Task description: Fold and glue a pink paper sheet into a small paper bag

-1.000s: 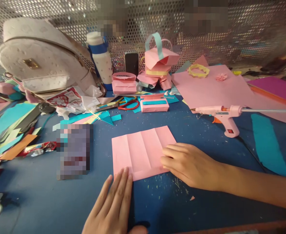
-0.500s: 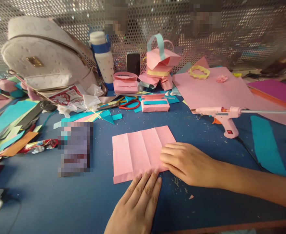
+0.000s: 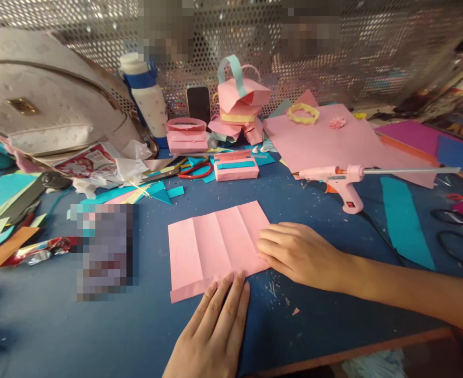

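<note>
A sheet of pink paper [image 3: 211, 241] lies on the blue table with several upright creases across it and a narrow strip folded along its near edge. My left hand [image 3: 215, 320] rests flat, fingers stretched out, its fingertips pressing on that folded strip near the middle. At the sheet's right edge, my right hand [image 3: 298, 252] has its fingers curled together over the paper; the thumb is hidden. Small paper scraps [image 3: 273, 290] are scattered just below the right hand.
Behind the sheet stand a small pink paper box [image 3: 237, 170], red-handled scissors [image 3: 195, 168] and a pink paper basket [image 3: 241, 94]. A pink glue gun [image 3: 341, 181] lies at right, beside a blue paper strip [image 3: 407, 223]. A backpack [image 3: 50, 100] and bottle [image 3: 144, 94] are at back left.
The view has turned to the right, so everything appears further left. My right hand sits slightly further out on the sheet's right edge; my left hand stays on the folded strip.
</note>
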`<act>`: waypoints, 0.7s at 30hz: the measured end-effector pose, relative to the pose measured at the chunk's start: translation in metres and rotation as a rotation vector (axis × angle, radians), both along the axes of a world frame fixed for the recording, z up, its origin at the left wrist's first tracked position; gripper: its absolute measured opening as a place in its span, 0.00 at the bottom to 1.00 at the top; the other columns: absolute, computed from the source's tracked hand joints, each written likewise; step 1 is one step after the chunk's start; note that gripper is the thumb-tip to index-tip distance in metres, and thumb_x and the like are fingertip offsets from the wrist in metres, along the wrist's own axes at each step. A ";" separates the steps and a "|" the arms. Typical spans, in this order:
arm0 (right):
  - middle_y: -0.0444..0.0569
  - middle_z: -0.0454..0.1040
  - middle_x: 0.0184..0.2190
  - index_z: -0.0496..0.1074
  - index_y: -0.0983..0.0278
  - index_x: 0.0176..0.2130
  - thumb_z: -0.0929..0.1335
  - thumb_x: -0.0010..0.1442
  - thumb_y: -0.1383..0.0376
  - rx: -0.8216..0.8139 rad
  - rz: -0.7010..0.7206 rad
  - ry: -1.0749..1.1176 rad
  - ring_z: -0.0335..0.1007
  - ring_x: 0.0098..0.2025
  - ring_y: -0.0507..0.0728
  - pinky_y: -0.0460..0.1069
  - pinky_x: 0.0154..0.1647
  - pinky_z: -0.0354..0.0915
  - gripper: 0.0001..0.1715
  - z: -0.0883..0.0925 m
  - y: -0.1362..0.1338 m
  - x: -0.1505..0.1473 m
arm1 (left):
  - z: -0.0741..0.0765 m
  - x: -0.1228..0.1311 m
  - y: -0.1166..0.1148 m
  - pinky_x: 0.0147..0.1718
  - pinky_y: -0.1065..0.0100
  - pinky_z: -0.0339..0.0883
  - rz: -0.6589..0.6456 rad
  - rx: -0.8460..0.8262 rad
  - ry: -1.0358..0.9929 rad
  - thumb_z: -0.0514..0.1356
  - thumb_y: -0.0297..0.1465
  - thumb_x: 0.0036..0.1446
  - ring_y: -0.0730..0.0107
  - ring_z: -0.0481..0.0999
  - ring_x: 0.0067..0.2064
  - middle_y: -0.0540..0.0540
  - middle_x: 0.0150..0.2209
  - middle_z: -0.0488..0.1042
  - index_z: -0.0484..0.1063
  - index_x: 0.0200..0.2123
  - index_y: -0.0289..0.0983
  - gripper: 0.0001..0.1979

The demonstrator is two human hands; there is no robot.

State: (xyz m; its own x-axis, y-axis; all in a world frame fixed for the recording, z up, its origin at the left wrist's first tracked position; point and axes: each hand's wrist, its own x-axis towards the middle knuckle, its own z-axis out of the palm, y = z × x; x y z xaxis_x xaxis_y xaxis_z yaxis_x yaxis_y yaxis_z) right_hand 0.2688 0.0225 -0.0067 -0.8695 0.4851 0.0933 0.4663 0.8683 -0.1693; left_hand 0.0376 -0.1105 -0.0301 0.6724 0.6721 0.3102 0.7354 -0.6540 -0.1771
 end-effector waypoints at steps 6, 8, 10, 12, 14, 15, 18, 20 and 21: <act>0.46 0.70 0.31 0.67 0.64 0.31 0.63 0.64 0.70 0.089 0.008 -0.057 0.63 0.32 0.55 0.51 0.33 0.54 0.08 0.003 -0.002 -0.003 | 0.002 0.001 0.002 0.59 0.64 0.61 -0.001 -0.005 0.005 0.42 0.60 0.60 0.56 0.64 0.64 0.40 0.64 0.64 0.64 0.61 0.29 0.44; 0.47 0.72 0.33 0.69 0.64 0.34 0.63 0.63 0.72 0.187 -0.028 -0.023 0.64 0.33 0.56 0.52 0.35 0.56 0.07 0.009 -0.012 -0.006 | 0.001 0.001 0.002 0.60 0.63 0.61 0.000 -0.001 0.011 0.41 0.60 0.60 0.55 0.63 0.64 0.39 0.64 0.64 0.64 0.61 0.29 0.45; 0.48 0.75 0.38 0.72 0.63 0.40 0.63 0.63 0.74 0.289 -0.040 0.053 0.66 0.39 0.57 0.53 0.42 0.59 0.10 0.014 -0.028 -0.009 | -0.002 0.002 0.001 0.61 0.63 0.58 0.016 -0.001 -0.002 0.39 0.59 0.61 0.55 0.62 0.65 0.39 0.64 0.63 0.64 0.62 0.28 0.44; 0.48 0.76 0.47 0.71 0.63 0.51 0.64 0.66 0.69 0.266 0.019 0.118 0.67 0.46 0.57 0.55 0.52 0.58 0.15 0.015 -0.045 -0.012 | -0.006 0.002 -0.002 0.64 0.62 0.54 0.020 0.005 -0.034 0.38 0.58 0.62 0.55 0.60 0.66 0.39 0.64 0.64 0.64 0.61 0.28 0.43; 0.51 0.70 0.58 0.64 0.64 0.61 0.64 0.68 0.59 0.151 0.043 0.078 0.63 0.56 0.59 0.56 0.59 0.55 0.25 0.012 -0.057 -0.011 | -0.010 0.003 -0.003 0.67 0.61 0.48 0.022 0.011 -0.074 0.38 0.56 0.64 0.55 0.60 0.66 0.40 0.63 0.65 0.66 0.60 0.28 0.41; 0.52 0.65 0.63 0.59 0.66 0.65 0.63 0.67 0.54 0.094 0.056 0.049 0.58 0.62 0.60 0.56 0.62 0.54 0.32 0.010 -0.060 -0.010 | -0.012 0.004 -0.004 0.68 0.61 0.45 0.024 0.011 -0.092 0.39 0.54 0.65 0.56 0.59 0.67 0.40 0.63 0.65 0.66 0.59 0.29 0.39; 0.55 0.51 0.69 0.47 0.71 0.69 0.61 0.65 0.45 -0.045 0.103 -0.027 0.44 0.70 0.60 0.58 0.66 0.52 0.46 0.002 -0.058 0.000 | -0.015 0.005 -0.005 0.69 0.62 0.41 0.064 0.002 -0.130 0.43 0.46 0.68 0.59 0.56 0.68 0.42 0.63 0.65 0.67 0.59 0.30 0.30; 0.56 0.47 0.70 0.43 0.71 0.70 0.61 0.65 0.44 -0.109 0.113 -0.049 0.41 0.71 0.60 0.58 0.67 0.51 0.49 0.000 -0.053 0.008 | -0.015 0.006 -0.004 0.69 0.63 0.41 0.078 0.009 -0.141 0.44 0.41 0.70 0.60 0.56 0.68 0.43 0.63 0.65 0.67 0.59 0.31 0.26; 0.56 0.46 0.70 0.42 0.71 0.70 0.61 0.65 0.44 -0.124 0.106 -0.049 0.40 0.71 0.61 0.58 0.68 0.50 0.50 -0.001 -0.051 0.012 | -0.014 0.006 -0.004 0.69 0.63 0.41 0.085 0.015 -0.143 0.43 0.38 0.70 0.61 0.56 0.68 0.44 0.63 0.65 0.67 0.59 0.31 0.24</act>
State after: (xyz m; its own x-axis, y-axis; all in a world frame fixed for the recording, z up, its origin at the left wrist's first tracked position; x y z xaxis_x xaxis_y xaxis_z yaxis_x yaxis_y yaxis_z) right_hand 0.2808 -0.0280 -0.0074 -0.9184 0.3957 -0.0050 0.3836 0.8869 -0.2573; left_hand 0.0438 -0.1145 -0.0446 0.5620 0.7188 0.4092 0.8061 -0.5867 -0.0765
